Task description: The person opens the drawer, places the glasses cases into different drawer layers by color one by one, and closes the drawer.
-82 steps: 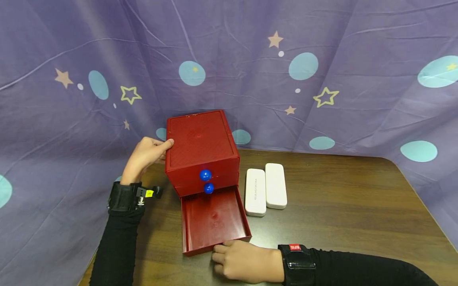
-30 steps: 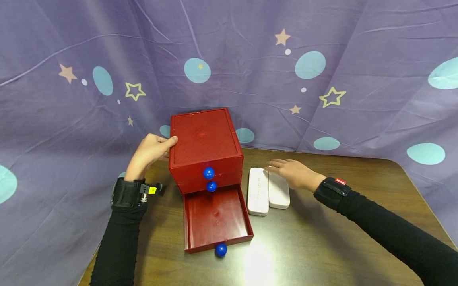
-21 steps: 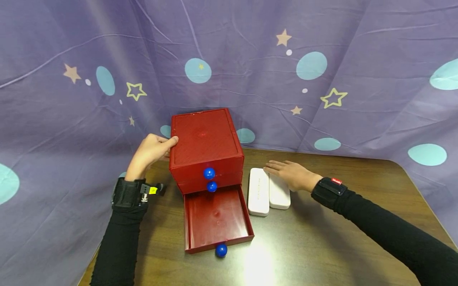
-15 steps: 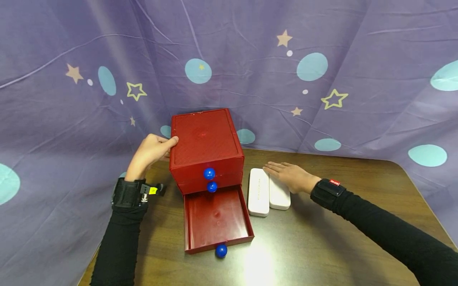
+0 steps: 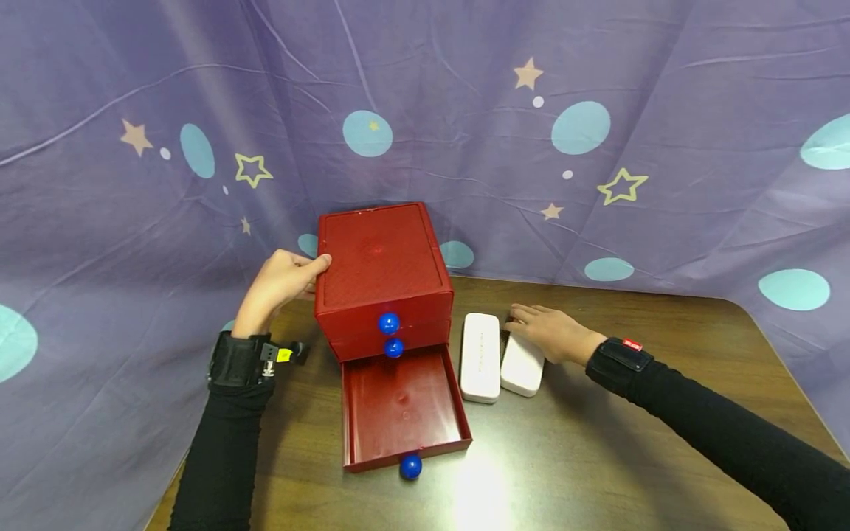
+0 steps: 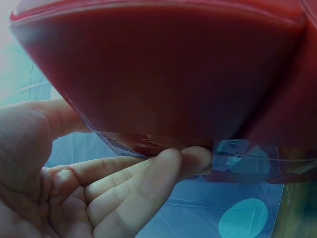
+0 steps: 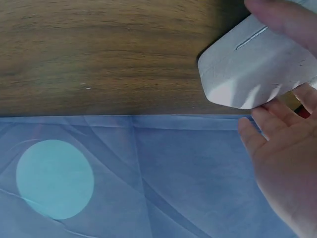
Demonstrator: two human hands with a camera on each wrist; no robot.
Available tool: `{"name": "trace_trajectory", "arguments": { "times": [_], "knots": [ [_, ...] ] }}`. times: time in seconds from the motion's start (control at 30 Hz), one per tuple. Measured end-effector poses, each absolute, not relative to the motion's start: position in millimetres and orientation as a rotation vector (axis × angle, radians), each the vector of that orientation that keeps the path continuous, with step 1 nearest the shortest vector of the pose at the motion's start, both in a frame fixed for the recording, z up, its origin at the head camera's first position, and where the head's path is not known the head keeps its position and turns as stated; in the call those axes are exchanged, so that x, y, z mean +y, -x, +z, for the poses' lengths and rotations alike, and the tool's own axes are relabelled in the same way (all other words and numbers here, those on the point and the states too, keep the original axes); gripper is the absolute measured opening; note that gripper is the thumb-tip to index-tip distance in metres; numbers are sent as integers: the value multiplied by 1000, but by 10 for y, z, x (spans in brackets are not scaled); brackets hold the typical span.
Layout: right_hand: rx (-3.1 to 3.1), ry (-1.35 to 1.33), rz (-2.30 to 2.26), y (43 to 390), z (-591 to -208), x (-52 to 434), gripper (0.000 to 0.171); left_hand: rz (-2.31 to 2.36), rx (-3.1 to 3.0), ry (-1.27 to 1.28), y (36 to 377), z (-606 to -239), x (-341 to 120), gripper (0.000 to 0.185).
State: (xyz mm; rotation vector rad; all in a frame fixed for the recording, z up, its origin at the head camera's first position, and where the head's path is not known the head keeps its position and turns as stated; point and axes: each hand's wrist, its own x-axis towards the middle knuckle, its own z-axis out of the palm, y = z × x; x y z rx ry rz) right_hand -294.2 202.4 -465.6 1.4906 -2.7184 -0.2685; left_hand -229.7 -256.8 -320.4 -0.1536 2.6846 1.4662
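The red drawer box (image 5: 381, 273) looks like hard plastic with a fine ribbed texture on its top, while the floor of its open bottom drawer (image 5: 403, 405) is smoother and gives a soft sheen. The blue knobs (image 5: 388, 323) are glossy, each with a small highlight. The two white cases (image 5: 479, 358) have a matt, smooth finish. The tabletop (image 5: 637, 435) is dark wood grain, polished enough to throw back a bright glare. The purple backdrop (image 5: 465, 133) is thin, creased cloth with a matt print. Both sleeves (image 5: 717, 435) are matt black fabric.
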Motion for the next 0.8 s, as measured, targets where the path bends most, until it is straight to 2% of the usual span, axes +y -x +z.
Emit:
{"name": "trace_trajectory", "arguments": {
  "times": [0.23, 0.47, 0.8],
  "knots": [
    [-2658, -1511, -318, 2852, -4654, 2141, 69, 1471, 2676, 162, 2283, -3188, -2573, 43],
    [-2666, -1495, -288, 2763, -4661, 2223, 57, 1441, 2698, 151, 2292, -3216, -2572, 45],
    [-2875, -1404, -173, 2724, -4675, 2317, 61, 1421, 2727, 132, 2284, -3228, -2567, 49]
  ]
}}
